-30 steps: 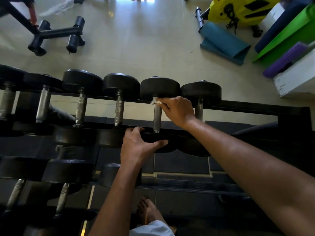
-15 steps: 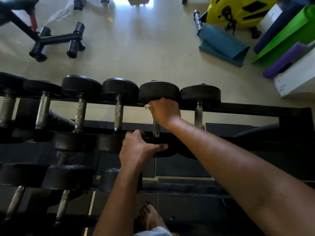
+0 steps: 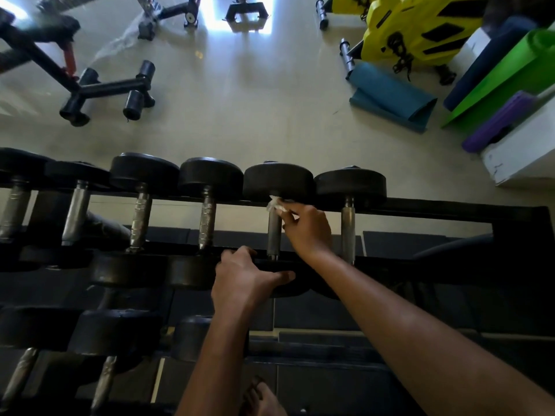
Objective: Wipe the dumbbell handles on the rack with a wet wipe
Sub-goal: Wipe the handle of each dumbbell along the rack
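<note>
Head view: no readable writing anywhere.

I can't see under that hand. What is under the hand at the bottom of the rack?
The left hand grips the near black weight of the dumbbell that the right hand wipes with the wipe. The part of the weight under the palm is hidden.

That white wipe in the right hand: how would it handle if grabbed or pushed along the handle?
Likely floppy: the wet wipe bunches in crumpled folds where the right hand pinches it, holding no shape. Probably very light, since fingertips alone carry it. It may drag and bunch on the dumbbell handle, whose surface looks rough; wetness cannot be judged from here.
</note>
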Motion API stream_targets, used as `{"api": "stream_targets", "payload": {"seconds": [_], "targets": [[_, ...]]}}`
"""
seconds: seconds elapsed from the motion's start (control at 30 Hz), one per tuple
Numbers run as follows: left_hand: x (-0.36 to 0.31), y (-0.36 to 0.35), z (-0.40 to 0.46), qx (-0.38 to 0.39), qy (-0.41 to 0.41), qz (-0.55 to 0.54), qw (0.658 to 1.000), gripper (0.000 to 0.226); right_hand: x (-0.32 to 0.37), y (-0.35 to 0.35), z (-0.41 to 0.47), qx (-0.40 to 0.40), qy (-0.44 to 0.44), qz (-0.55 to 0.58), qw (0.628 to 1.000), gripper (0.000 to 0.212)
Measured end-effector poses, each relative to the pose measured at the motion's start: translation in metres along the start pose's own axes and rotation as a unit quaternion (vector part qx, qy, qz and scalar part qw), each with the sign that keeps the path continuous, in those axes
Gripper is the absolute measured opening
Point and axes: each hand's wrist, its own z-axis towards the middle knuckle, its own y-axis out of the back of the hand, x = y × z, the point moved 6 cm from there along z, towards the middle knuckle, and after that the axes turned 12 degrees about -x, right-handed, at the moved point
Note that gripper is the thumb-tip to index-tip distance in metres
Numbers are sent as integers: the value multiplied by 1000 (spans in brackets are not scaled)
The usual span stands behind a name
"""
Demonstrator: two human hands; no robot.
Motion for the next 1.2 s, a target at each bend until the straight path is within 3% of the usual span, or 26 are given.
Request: {"api": "stream_targets", "payload": {"seconds": [0.07,0.17,0.33,0.5,0.77,0.97,1.2], "targets": [[-3,-3,0,7,1,7,1000,120,-6,-6,2,7,-126,86,988,15],[-4,-3,0,13,11,1,1000,120,-14,-13,-4,8,-301,187,935,14],[-2,0,-1,17,17,-17,1000,116,-21,-33,-3,85,-447,295,840,17],[-2,1,1,25,19,-19,999,117,-25,-41,8,146,-438,294,837,12],[-1,1,7,30,27,-16,999,89,-17,-18,3,221,-383,418,794,34],[1,3,8,33,37,-15,999,89,-27,-30,6,146,-424,403,798,20],[-3,4,9,39,35,-9,999,87,-25,-24,9,153,-426,346,822,20]]}}
